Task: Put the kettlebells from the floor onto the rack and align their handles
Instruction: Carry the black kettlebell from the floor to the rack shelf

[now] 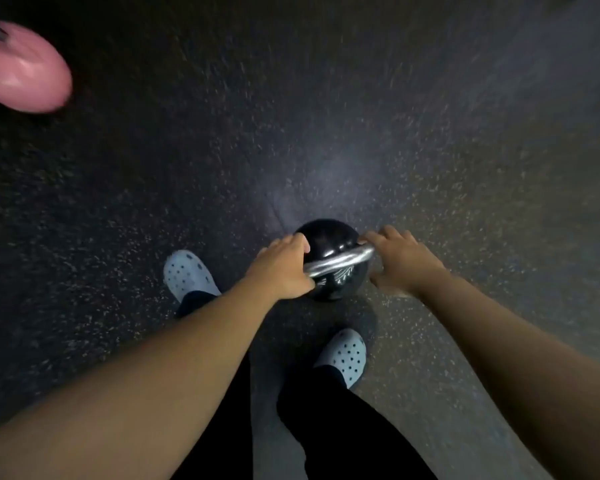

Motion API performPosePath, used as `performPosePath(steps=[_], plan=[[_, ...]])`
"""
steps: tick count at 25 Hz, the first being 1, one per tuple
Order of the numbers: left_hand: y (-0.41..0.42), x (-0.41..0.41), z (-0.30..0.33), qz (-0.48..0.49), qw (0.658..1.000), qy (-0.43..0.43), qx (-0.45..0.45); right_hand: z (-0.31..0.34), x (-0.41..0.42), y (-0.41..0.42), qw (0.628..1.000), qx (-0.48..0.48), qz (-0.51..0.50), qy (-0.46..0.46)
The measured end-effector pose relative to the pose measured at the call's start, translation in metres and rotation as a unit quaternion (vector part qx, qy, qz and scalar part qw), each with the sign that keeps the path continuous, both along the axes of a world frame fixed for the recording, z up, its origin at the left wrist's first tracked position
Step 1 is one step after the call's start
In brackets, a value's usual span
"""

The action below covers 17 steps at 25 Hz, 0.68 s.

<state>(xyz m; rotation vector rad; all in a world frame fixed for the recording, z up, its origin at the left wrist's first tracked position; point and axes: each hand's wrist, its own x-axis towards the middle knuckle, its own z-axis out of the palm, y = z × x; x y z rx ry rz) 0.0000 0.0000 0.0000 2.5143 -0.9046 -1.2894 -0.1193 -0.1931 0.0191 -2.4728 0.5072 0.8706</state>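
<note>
Gripping the black kettlebell (329, 244) on the floor (326, 116).
Left hand (284, 268) and right hand (397, 259) closed around its handle (340, 261); next, probably lifting toward an unseen rack.

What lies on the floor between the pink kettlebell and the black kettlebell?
Nothing: in the head view, only bare speckled floor lies between the pink kettlebell and the black kettlebell.

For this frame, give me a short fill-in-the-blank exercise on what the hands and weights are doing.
1. Both hands grip the ____ metal handle of the round black kettlebell.
2. The left hand and right hand hold ____ ends of that handle.
3. The glossy ____ kettlebell is at the far left.

Missing: silver; opposite; pink
</note>
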Motion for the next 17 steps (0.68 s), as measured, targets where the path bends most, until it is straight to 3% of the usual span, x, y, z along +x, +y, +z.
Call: performPosePath(steps=[4,7,10,14,17], plan=[[-0.003,-0.002,-0.063,-0.005,0.996,0.09,-0.009,-0.059,0.013,0.01,0.999,-0.023,0.035,0.009],[0.001,0.006,-0.064,0.009,0.987,0.153,-0.055,-0.064,0.03,0.006,0.997,0.035,0.069,0.022],[0.006,0.044,-0.04,0.016,0.99,0.124,-0.072,-0.038,0.061,0.01,0.995,0.064,0.069,0.037],[0.006,0.116,0.021,-0.043,0.988,0.114,-0.099,0.023,0.111,0.02,0.993,0.111,-0.043,0.02],[0.014,0.179,0.071,-0.036,0.988,0.091,-0.117,0.075,0.173,0.031,0.986,0.134,-0.094,-0.015]])
